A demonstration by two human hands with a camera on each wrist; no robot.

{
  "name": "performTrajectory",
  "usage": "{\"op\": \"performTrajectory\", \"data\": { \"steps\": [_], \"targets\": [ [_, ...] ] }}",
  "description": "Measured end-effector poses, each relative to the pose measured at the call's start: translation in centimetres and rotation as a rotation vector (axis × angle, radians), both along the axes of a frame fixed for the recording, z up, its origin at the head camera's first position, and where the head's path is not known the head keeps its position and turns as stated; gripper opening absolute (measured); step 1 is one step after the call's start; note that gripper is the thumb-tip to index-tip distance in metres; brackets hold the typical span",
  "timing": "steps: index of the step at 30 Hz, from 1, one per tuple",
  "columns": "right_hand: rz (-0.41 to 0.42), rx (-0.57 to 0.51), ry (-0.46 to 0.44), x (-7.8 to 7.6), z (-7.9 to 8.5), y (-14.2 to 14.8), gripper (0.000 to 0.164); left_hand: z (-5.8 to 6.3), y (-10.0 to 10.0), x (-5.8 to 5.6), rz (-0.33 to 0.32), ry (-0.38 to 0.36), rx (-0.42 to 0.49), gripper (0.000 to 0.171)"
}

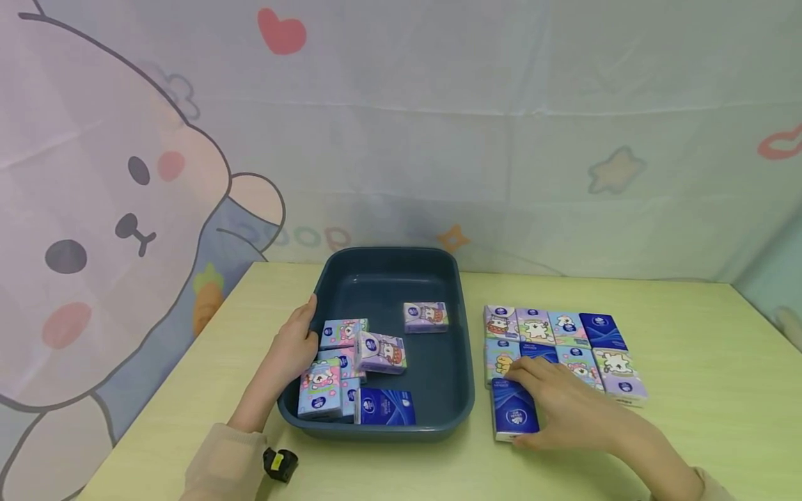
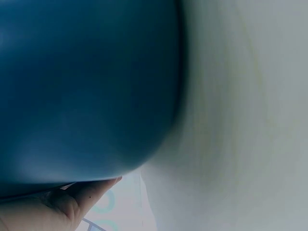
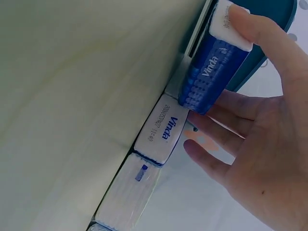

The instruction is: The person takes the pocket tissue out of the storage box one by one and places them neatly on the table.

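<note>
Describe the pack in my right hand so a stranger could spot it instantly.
Start at the big dark tub; to its right sit two rows of small packs. In front of their left end is a dark blue pack, set apart because the right hand grips it.

Head view evenly lit; wrist views dimmer, the left blurred

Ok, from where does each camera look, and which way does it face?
Head: on the head, facing forward and down at the bin, tissue packs and table; the left hand, right hand and both forearms show.
Left wrist: on that wrist, facing the bin's side close up; part of the left hand shows at bottom left.
Right wrist: on that wrist, facing the blue pack in the right hand, whose thumb and fingers show.
Shared: head and right wrist both show that blue pack and hand.
</note>
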State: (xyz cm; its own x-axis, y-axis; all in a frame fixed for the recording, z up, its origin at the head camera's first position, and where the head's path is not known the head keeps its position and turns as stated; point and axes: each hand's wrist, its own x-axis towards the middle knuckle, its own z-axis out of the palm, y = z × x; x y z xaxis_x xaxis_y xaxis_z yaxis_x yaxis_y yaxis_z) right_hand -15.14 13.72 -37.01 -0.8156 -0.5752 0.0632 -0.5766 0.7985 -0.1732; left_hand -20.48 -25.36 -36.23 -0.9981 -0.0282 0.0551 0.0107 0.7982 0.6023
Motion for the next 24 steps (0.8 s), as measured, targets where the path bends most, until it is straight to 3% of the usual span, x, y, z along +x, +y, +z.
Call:
{"op": "performTrajectory", "data": {
  "steps": [5, 24],
  "targets": [
    [0.025, 0.009, 0.030, 0.07, -0.09, -0.12, 0.082, 0.05, 0.04, 0.03, 0.005, -0.002, 0.000, 0.059],
    [0.050, -0.003, -0.001, 0.02, -0.52, -0.06, 0.084, -0.10, -0.03, 0.06, -0.006, 0.007, 0.010, 0.059]
  ]
}}
